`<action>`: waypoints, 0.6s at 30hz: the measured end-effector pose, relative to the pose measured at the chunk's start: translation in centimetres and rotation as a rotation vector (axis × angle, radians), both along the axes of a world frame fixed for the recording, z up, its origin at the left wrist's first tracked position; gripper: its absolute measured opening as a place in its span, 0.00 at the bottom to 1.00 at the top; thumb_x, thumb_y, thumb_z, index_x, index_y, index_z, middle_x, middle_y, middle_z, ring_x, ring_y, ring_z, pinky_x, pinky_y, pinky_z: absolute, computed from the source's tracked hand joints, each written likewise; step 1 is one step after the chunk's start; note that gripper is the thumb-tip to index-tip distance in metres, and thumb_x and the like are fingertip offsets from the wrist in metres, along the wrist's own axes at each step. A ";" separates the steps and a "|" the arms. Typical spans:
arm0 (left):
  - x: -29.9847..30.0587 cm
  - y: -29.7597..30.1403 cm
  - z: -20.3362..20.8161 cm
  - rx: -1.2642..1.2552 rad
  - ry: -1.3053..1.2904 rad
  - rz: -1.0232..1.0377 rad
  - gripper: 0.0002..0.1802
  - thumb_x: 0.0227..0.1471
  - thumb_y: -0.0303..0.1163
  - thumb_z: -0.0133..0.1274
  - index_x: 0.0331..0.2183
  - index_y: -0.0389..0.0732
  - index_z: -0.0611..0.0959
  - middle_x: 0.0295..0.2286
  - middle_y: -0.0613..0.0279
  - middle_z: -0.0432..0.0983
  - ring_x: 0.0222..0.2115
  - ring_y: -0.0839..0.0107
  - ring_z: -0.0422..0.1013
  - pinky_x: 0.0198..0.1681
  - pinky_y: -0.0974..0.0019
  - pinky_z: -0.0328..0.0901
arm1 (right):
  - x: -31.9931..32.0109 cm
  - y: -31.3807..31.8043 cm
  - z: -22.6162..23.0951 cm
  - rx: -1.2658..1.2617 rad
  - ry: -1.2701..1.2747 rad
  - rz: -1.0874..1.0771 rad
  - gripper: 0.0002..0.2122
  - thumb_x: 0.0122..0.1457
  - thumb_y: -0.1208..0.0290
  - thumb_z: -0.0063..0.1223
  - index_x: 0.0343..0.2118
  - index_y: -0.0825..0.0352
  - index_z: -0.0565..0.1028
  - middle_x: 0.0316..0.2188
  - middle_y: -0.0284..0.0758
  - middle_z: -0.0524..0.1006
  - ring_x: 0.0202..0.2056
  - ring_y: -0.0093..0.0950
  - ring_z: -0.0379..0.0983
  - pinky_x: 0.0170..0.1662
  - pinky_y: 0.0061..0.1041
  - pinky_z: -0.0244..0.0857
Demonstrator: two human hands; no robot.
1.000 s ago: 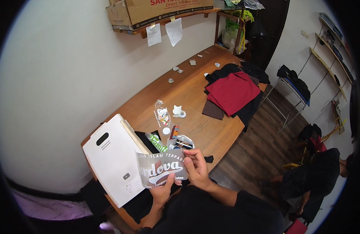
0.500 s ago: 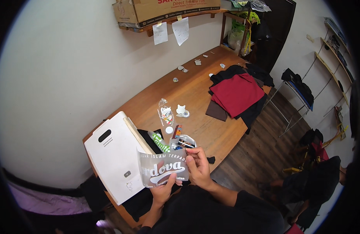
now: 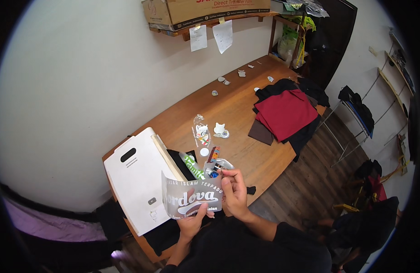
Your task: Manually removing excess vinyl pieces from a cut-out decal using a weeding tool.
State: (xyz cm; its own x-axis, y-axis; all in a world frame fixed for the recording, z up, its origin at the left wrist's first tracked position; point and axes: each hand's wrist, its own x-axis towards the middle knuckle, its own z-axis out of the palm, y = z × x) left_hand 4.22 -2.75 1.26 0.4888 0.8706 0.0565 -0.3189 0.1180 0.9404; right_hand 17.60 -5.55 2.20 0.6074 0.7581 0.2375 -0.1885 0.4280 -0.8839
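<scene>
Clamps a translucent printed sheet (image 3: 194, 197) from below in the left hand (image 3: 191, 224) — curls the right hand (image 3: 236, 196) beside the sheet's right edge — cannot tell if pinching

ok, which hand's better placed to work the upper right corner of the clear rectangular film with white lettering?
Right, likely. The right hand has its fingertips beside that corner; the left hand supports the film lower down, thumb across its front.
</scene>
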 end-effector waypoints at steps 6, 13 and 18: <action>0.1 0.1 -0.5 -0.037 -0.001 0.069 0.30 0.47 0.14 0.47 0.52 0.29 0.55 0.29 0.46 0.73 0.20 0.69 0.72 0.23 0.69 0.70 | 2.3 1.0 0.0 0.037 0.132 0.097 0.10 0.62 0.67 0.36 0.43 0.66 0.60 0.23 0.31 0.63 0.17 0.12 0.51 0.18 0.09 0.47; 0.2 0.5 -0.9 -0.046 0.013 0.096 0.31 0.47 0.15 0.48 0.52 0.29 0.56 0.33 0.47 0.73 0.22 0.69 0.72 0.24 0.70 0.70 | 3.2 1.1 -1.6 0.011 0.214 0.301 0.13 0.61 0.65 0.37 0.44 0.67 0.59 0.22 0.31 0.63 0.15 0.12 0.50 0.16 0.10 0.44; 0.5 0.8 -1.4 -0.035 0.013 0.114 0.33 0.47 0.14 0.47 0.53 0.30 0.53 0.33 0.42 0.72 0.21 0.66 0.72 0.21 0.68 0.71 | 3.3 1.8 -1.6 -0.077 0.158 0.444 0.12 0.59 0.71 0.43 0.44 0.68 0.60 0.21 0.26 0.62 0.15 0.10 0.51 0.17 0.10 0.44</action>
